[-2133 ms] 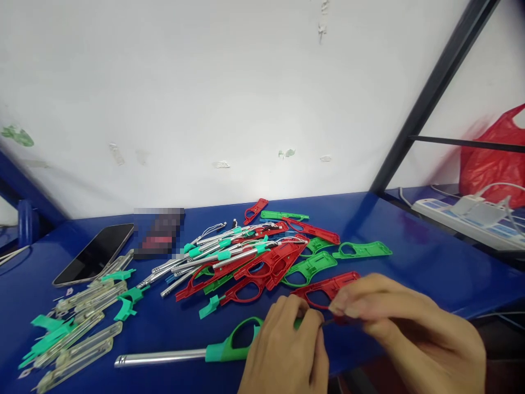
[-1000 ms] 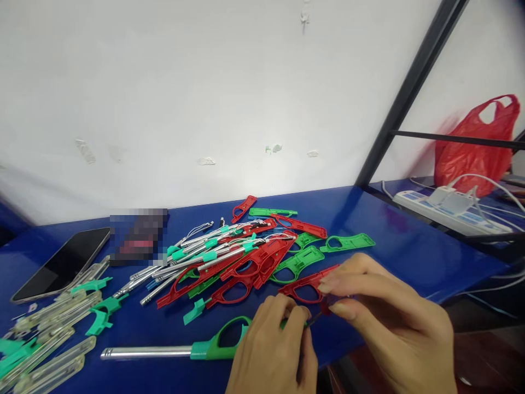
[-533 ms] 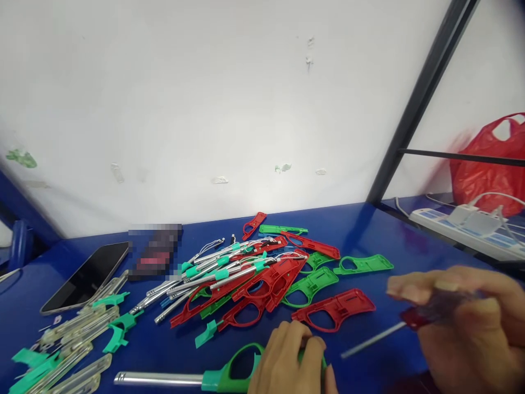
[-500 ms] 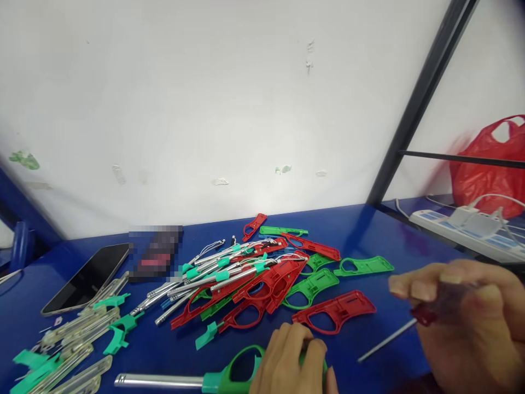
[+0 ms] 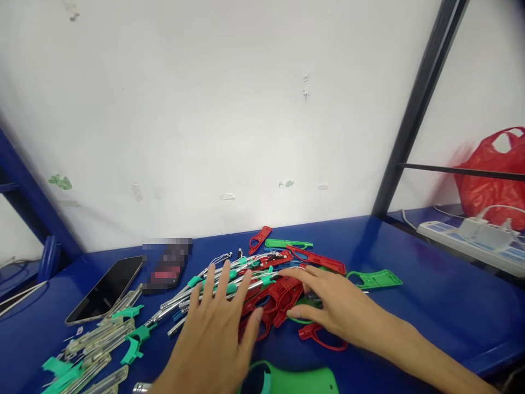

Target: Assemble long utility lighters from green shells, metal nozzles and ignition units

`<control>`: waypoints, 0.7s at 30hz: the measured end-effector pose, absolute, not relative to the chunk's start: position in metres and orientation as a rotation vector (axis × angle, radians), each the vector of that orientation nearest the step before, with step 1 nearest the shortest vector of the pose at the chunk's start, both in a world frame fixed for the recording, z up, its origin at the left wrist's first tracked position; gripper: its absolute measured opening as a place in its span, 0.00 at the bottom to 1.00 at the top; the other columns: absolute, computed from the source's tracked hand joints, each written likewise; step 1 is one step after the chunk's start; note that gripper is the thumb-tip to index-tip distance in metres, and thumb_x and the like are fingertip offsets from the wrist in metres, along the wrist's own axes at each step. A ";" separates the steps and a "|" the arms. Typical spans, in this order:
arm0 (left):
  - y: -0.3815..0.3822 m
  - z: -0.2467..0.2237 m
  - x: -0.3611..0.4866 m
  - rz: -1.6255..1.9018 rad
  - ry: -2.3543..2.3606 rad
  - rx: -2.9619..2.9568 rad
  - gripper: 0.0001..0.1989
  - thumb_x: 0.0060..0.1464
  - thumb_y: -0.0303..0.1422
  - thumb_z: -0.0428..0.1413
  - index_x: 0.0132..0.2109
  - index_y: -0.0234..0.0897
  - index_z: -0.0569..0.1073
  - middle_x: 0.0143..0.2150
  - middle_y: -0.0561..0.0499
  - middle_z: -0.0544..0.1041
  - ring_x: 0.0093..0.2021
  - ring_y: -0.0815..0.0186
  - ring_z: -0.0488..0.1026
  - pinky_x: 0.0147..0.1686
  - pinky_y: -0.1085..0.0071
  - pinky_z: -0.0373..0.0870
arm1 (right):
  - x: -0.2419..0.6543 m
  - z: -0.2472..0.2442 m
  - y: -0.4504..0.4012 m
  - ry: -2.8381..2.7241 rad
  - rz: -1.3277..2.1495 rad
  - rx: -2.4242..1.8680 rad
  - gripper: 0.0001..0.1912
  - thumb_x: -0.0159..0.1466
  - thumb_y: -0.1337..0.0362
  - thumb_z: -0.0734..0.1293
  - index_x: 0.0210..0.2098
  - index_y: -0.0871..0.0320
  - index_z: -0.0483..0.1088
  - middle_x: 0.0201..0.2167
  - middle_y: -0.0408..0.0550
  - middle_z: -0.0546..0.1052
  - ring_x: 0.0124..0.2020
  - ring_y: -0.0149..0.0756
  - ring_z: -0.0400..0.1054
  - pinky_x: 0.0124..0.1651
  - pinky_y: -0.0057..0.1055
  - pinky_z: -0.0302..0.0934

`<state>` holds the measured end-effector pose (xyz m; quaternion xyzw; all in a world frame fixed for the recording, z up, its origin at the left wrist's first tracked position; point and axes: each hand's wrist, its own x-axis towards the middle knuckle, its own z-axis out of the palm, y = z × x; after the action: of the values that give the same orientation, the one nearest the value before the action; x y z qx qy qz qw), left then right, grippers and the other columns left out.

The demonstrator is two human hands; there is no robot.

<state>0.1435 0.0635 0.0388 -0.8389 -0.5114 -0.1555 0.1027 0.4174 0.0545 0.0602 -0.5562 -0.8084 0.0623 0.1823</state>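
My left hand point(image 5: 211, 339) is spread palm down over the lower edge of the pile of silver lighter tubes point(image 5: 197, 287), with nothing gripped. Reaching in from the right, my right hand point(image 5: 336, 306) has its thumb and fingers apart over the red handle shells point(image 5: 283, 298) and covers part of them. A green lighter body point(image 5: 305, 381) lies at the bottom edge below my hands, its tube mostly hidden by my left hand. Another green handle shell point(image 5: 379, 279) rests right of my right hand.
Clear plastic pieces point(image 5: 109, 336) and teal triggers point(image 5: 133, 347) lie at the left, near a phone point(image 5: 107, 287) and a blurred dark object point(image 5: 170, 268). A power strip point(image 5: 447, 232) and red bag point(image 5: 492, 191) stand behind the black frame point(image 5: 404, 131) at right.
My left hand has come off the green lighter and moved left and forward. My right hand has moved left to the pile, and the screwdriver is no longer in its grip. The view has shifted.
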 end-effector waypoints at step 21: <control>0.207 0.052 0.157 -0.282 -1.702 -2.409 0.21 0.68 0.42 0.60 0.62 0.38 0.72 0.62 0.42 0.75 0.56 0.55 0.76 0.55 0.51 0.78 | 0.461 0.063 0.167 -2.225 -0.125 -1.905 0.20 0.73 0.56 0.70 0.61 0.57 0.71 0.60 0.54 0.76 0.54 0.45 0.75 0.54 0.49 0.74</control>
<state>0.1572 0.2072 0.0516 -0.8098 -0.5721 -0.0947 0.0892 0.4611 0.1674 0.0632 -0.6462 -0.7547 -0.0425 0.1050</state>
